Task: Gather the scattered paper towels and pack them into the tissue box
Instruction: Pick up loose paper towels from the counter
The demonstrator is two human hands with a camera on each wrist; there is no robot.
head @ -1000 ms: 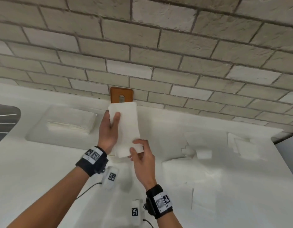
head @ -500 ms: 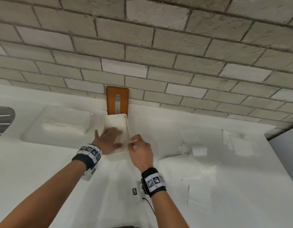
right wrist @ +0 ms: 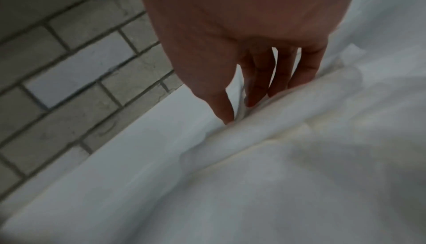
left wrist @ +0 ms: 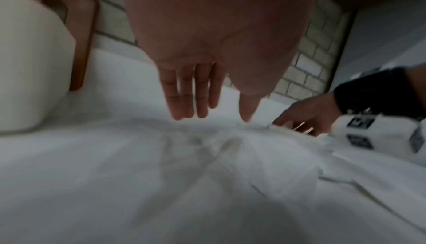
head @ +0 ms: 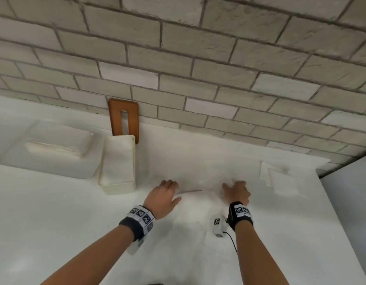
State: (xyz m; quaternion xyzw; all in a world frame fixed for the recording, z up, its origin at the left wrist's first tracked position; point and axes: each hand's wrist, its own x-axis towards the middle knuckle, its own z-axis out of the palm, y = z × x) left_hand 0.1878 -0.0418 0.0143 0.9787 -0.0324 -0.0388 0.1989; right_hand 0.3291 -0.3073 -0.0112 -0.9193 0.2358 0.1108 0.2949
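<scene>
Home-like counter, white worktop (head: pixel 54 202), pale brick wall (head: pixel 198 48), tissue box (head: pixel 118 163)

On the white worktop (head: pixel 54 233), the left hand (head: pixel 161 199) and right hand (head: pixel 237 192) lie palm down on either end of a rumpled paper towel (head: pixel 198 199), fingers pointing toward the brick wall (head: pixel 198 58). To the left stands the open cream tissue box (head: pixel 117 183) with towels inside, its brown slotted lid (head: pixel 132 118) leaning on the wall behind it. More loose towels (head: pixel 278 177) lie to the right.

pale brick wall (head: pixel 198 58), white counter (head: pixel 54 223), white rectangular tray (head: pixel 17 161)
</scene>
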